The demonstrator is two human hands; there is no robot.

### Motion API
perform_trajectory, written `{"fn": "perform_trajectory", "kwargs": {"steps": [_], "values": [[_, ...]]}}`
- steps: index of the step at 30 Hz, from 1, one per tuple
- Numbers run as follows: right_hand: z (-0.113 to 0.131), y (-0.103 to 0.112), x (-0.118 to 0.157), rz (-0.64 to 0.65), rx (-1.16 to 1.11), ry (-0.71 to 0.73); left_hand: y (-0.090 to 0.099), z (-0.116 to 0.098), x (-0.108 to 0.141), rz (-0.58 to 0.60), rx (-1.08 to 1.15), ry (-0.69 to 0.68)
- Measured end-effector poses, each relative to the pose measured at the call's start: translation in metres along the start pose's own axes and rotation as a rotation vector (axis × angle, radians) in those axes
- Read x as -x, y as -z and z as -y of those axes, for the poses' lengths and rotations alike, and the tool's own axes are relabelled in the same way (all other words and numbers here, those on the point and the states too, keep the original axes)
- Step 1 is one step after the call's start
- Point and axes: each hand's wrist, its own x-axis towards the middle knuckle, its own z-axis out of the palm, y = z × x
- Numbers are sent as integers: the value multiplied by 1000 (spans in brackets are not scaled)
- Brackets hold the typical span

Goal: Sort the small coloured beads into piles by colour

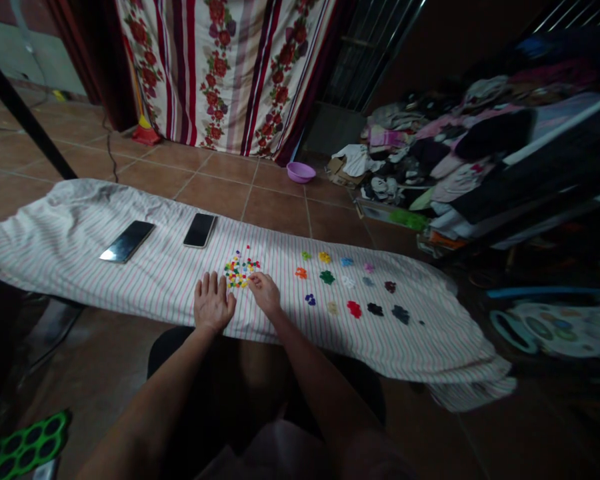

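A mixed pile of small coloured pieces [239, 273] lies on the striped cloth [160, 287]. My left hand [213, 302] rests flat at the pile's lower left, fingers spread, holding nothing. At the pile's right edge, my right hand [265, 292] has its fingertips pinched together; anything between them is too small to make out. Farther right are several little heaps sorted by colour, among them orange [301, 273], dark green [327, 277], yellow [324, 257], red [353, 309], black [375, 309] and dark grey [401, 314].
Two phones, one larger [127, 241] and one smaller [200, 230], lie left of the pile. Beyond the cloth, a purple basin [301, 173] sits on the tiled floor, with heaped clothes [450, 140] at the right. A green holder [30, 448] is at the lower left.
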Motion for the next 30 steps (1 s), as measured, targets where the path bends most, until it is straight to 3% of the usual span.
{"fn": "perform_trajectory", "kwargs": {"steps": [8, 18, 30], "values": [[-12, -4, -2, -14, -184, 2, 2, -1, 0, 5, 10, 6], [-29, -9, 2, -46, -458, -148, 1, 0, 2, -19, -4, 4], [-27, 6, 18, -7, -584, -164, 5, -3, 4, -60, 3, -10]]}}
